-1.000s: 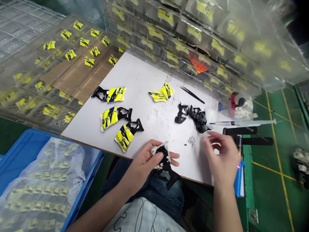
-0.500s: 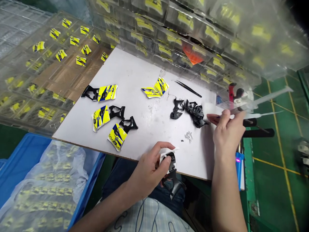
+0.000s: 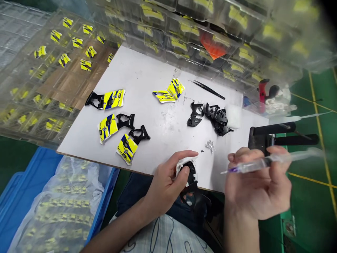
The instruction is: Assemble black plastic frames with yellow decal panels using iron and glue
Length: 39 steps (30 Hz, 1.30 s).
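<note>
My left hand (image 3: 172,175) grips a white and black plastic part (image 3: 190,175) at the front edge of the white board. The part's black end hangs down over my lap, and its inner side faces up. Between the fingers of my right hand (image 3: 259,186) is a clear syringe (image 3: 255,165) with a purple-based needle pointing left toward that part. Just beyond my hands lie a small clear plastic piece (image 3: 210,146) and several black plastic parts (image 3: 217,118) in a cluster. Black tweezers (image 3: 209,89) rest farther back.
Three yellow-and-black panels (image 3: 113,99) lie on the board's left side, two yellow pieces (image 3: 170,92) at its middle. Stacked clear trays (image 3: 181,44) wall the back. A blue crate (image 3: 102,203) stands lower left. Black handles (image 3: 297,140) stick out at right.
My right hand has come back from the right side of the board, turned palm up, and now holds the syringe nearer the left hand. The left hand keeps its part, slightly shifted.
</note>
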Each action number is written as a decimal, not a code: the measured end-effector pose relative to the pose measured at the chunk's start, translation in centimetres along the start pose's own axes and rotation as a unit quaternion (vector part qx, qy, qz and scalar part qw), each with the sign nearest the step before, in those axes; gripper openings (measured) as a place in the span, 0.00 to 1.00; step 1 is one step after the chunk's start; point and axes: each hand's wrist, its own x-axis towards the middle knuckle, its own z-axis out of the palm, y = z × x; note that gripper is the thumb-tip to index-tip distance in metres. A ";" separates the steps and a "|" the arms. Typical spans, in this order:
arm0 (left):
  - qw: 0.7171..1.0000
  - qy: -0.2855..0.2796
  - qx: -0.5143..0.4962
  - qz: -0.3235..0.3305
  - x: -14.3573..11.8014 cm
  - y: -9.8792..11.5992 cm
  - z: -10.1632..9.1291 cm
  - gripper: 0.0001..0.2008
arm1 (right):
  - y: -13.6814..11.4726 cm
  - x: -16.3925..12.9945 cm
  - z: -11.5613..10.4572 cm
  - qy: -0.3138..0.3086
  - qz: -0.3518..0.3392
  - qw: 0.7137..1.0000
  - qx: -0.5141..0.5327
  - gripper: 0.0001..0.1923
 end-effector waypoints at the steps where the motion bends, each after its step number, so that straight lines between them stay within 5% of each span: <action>1: 1.000 -0.001 0.016 0.008 0.1 -0.1 0.0 0.18 | 0.0 -0.2 0.0 0.008 0.001 1.000 0.013 0.07; 6: 0.999 0.007 0.042 0.006 0.0 0.0 -0.3 0.18 | -0.7 0.5 0.4 0.022 0.062 0.987 0.148 0.14; 10: 0.998 0.009 0.052 -0.035 -0.1 0.5 -0.2 0.19 | -1.1 1.4 0.5 -0.059 0.092 0.968 0.226 0.09; 13: 0.998 0.005 0.035 -0.045 -0.1 0.7 -0.1 0.19 | -1.3 1.3 0.5 -0.171 0.092 0.960 0.204 0.27; 17: 0.999 0.012 0.026 -0.043 -0.2 0.6 0.0 0.19 | -1.1 1.1 0.8 -0.137 0.081 0.971 0.176 0.36; 21: 0.998 0.015 0.026 -0.048 -0.3 0.4 0.0 0.20 | -0.5 1.7 0.7 -0.080 0.074 0.968 0.226 0.36; 28: 0.999 0.010 0.019 -0.044 -0.3 0.5 -0.1 0.19 | 0.2 1.9 0.4 -0.197 0.094 0.918 0.330 0.36; 39: 0.999 0.003 -0.016 -0.037 -0.3 0.7 0.0 0.16 | 0.7 1.5 -0.1 -0.209 0.110 0.927 0.291 0.31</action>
